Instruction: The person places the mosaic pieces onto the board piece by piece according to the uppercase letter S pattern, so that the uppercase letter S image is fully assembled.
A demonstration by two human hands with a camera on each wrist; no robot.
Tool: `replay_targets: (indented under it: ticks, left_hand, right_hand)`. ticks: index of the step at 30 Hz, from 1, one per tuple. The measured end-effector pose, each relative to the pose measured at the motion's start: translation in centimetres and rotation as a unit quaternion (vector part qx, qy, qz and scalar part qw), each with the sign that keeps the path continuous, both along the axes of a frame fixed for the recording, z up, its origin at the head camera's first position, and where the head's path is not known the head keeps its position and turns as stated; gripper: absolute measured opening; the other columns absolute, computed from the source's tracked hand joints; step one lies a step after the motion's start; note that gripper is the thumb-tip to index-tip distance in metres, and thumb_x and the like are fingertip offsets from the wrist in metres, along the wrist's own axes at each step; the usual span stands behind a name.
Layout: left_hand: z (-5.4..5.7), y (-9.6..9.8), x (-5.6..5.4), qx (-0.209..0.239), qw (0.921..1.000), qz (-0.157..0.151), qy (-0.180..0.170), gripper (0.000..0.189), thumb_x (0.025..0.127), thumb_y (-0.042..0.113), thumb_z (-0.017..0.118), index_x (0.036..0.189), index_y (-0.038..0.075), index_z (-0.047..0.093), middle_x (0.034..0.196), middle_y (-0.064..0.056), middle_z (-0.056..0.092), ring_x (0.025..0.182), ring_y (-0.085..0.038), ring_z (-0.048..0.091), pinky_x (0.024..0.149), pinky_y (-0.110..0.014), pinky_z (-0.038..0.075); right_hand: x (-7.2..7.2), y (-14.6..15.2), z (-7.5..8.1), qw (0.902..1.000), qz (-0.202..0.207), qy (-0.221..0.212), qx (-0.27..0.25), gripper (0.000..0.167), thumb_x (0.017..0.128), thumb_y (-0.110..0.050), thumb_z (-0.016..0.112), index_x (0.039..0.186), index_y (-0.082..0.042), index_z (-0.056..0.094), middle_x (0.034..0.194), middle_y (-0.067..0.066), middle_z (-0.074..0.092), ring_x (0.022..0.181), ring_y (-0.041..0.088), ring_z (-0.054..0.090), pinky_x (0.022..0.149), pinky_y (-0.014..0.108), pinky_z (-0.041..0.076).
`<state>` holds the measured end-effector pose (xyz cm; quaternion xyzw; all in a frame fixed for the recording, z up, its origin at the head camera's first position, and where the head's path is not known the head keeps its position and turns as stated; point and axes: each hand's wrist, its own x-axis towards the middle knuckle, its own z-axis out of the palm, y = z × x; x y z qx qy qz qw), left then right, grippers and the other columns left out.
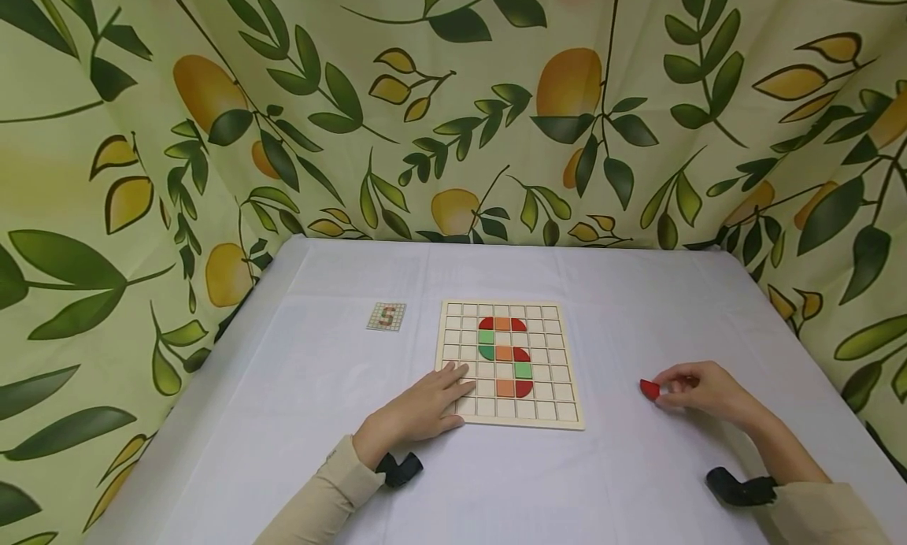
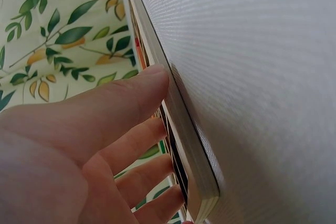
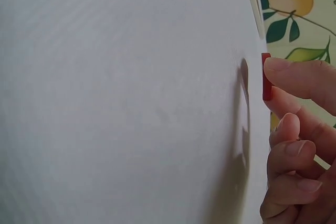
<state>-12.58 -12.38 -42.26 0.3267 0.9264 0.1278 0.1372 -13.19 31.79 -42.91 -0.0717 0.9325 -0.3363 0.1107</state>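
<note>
A square wooden grid board [image 1: 560, 356] lies on the table, with red, orange and green tiles [image 1: 504, 354] forming an S shape. My left hand [image 1: 425, 403] rests at its near left corner, fingers spread over the cells and the thumb against the front edge, as the left wrist view shows. To the right of the board, my right hand [image 1: 708, 391] pinches a red quarter-circle tile [image 1: 649, 389] between thumb and forefinger. In the right wrist view that red tile [image 3: 266, 77] is edge-on, held above the cloth with a shadow beside it.
A small card [image 1: 386, 316] printed with a coloured S on a grid lies left of the board. White cloth [image 1: 340, 269] covers the table. A leaf-and-fruit patterned curtain [image 1: 453, 120] closes off the back and sides. Black camera straps [image 1: 740, 488] are on both wrists.
</note>
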Motion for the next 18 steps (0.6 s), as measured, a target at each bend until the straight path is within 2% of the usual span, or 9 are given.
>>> replay_targets:
  ticks: [18]
  left_hand:
    - [0.1, -0.1, 0.2, 0.003, 1.0000, -0.004, 0.001, 0.053, 0.095, 0.025, 0.058, 0.144, 0.008, 0.045, 0.157, -0.015, 0.034, 0.149, -0.034, 0.027, 0.120, -0.049, 0.030]
  right_hand:
    - [-0.2, -2.3, 0.2, 0.9996, 0.007, 0.011, -0.025, 0.025, 0.078, -0.011, 0.076, 0.098, 0.003, 0.070, 0.067, -0.006, 0.044, 0.060, 0.000, 0.039, 0.050, 0.020, 0.033]
